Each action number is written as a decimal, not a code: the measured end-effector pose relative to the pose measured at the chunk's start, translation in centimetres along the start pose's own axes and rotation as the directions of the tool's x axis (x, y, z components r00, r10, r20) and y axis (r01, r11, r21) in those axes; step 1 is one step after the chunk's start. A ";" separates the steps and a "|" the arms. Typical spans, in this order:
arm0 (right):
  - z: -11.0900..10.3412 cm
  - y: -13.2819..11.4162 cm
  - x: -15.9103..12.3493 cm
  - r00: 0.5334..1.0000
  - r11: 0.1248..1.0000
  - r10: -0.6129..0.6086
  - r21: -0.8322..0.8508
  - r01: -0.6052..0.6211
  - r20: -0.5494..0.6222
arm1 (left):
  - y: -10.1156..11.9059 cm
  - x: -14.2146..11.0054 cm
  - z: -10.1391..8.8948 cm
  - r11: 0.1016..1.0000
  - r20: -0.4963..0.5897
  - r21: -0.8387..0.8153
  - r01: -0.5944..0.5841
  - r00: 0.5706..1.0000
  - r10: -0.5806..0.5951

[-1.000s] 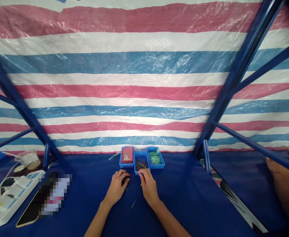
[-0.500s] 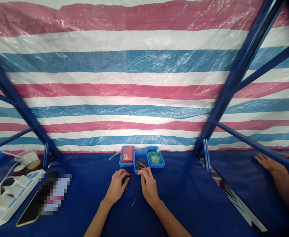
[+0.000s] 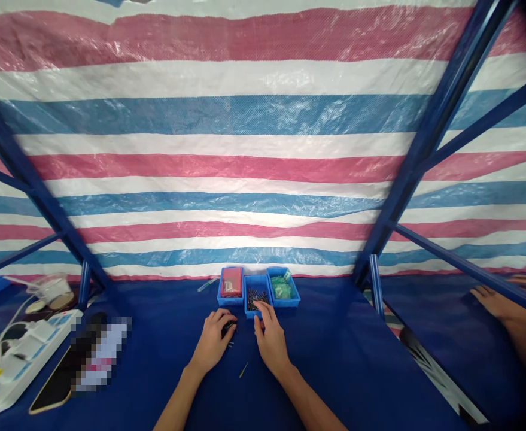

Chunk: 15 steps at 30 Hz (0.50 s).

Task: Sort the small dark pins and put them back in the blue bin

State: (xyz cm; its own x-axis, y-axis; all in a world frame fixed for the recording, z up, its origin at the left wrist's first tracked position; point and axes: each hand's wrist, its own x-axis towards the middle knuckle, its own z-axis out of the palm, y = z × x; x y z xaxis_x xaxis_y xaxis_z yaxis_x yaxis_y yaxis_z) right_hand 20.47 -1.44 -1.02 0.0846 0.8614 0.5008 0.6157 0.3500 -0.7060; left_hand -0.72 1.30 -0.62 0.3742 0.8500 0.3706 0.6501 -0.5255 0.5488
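Note:
My left hand (image 3: pixel 213 336) rests on the blue table with its fingers curled round a few small dark metal pieces (image 3: pixel 227 327). Thin pieces (image 3: pixel 231 343) lie just below its thumb. Their exact kind is too small to make out. Over the near edge of the middle blue bin (image 3: pixel 247 311) is my right hand (image 3: pixel 269 341), thumb and fingers apart and nothing visible between them. That bin holds many thin dark metal pieces (image 3: pixel 254 297), like screws or pins. One thin yellow-green stick (image 3: pixel 243 370) lies on the table between my wrists.
Left of the middle bin stands a bin with red packets (image 3: pixel 231 281), right of it one with green packets (image 3: pixel 282 287). A clear thin tube (image 3: pixel 207 284) lies farther left. A power strip (image 3: pixel 29 365) and phone (image 3: pixel 56 377) are at left. Another person's hand (image 3: pixel 496 302) shows at right.
The fingers of my right hand have spread from a pinch and reach over the middle bin's near edge. My left hand stays in place. The other person's hand at right has shifted slightly rightward.

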 end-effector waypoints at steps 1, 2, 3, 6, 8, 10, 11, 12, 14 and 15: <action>0.0 -0.1 0.0 1.000 1.000 -0.002 0.002 0.002 0.005 | 0.0 0.0 0.0 1.000 0.000 0.001 0.000 1.000 0.000; 0.0 -0.1 0.0 1.000 1.000 -0.004 0.002 0.004 0.009 | 0.0 0.0 0.0 1.000 0.002 0.002 0.000 1.000 0.000; -0.1 -0.2 0.0 1.000 1.000 -0.007 -0.001 0.007 0.010 | 0.0 0.0 0.0 1.000 0.003 0.002 0.001 1.000 -0.001; -0.1 -0.3 0.0 1.000 1.000 -0.018 -0.019 0.018 -0.010 | -0.2 0.1 0.1 1.000 0.008 -0.002 0.003 1.000 -0.003; -0.1 -0.4 0.0 0.999 0.999 -0.027 -0.028 0.027 -0.018 | -0.2 0.1 0.2 1.000 0.006 -0.007 0.003 1.000 -0.003; -0.2 -0.4 0.0 0.999 0.999 -0.041 -0.027 0.041 -0.005 | -0.2 0.1 0.2 1.000 0.000 -0.006 -0.001 1.000 0.001; -0.2 -0.4 0.0 0.999 0.999 -0.047 -0.025 0.047 0.010 | -0.2 0.1 0.1 1.000 -0.003 -0.004 -0.003 1.000 0.003; -0.2 -0.4 0.0 0.998 0.998 -0.051 -0.021 0.052 0.026 | -0.1 0.0 0.1 1.000 -0.007 -0.001 -0.006 1.000 0.006; -0.2 -0.4 0.0 0.997 0.998 -0.052 -0.017 0.053 0.053 | 0.0 0.0 0.0 1.000 -0.012 0.007 -0.007 1.000 0.008; -0.1 -0.3 0.0 0.997 0.999 -0.050 -0.016 0.051 0.061 | 0.0 0.0 0.0 1.000 -0.012 0.009 -0.007 1.000 0.007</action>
State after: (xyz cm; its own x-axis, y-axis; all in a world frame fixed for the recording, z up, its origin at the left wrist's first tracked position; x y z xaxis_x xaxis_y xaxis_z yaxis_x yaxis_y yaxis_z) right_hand 20.35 -1.63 -0.72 0.0059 0.8637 0.5040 0.6318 0.3875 -0.6714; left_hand -0.70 1.31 -0.57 0.3704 0.8460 0.3835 0.6537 -0.5307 0.5395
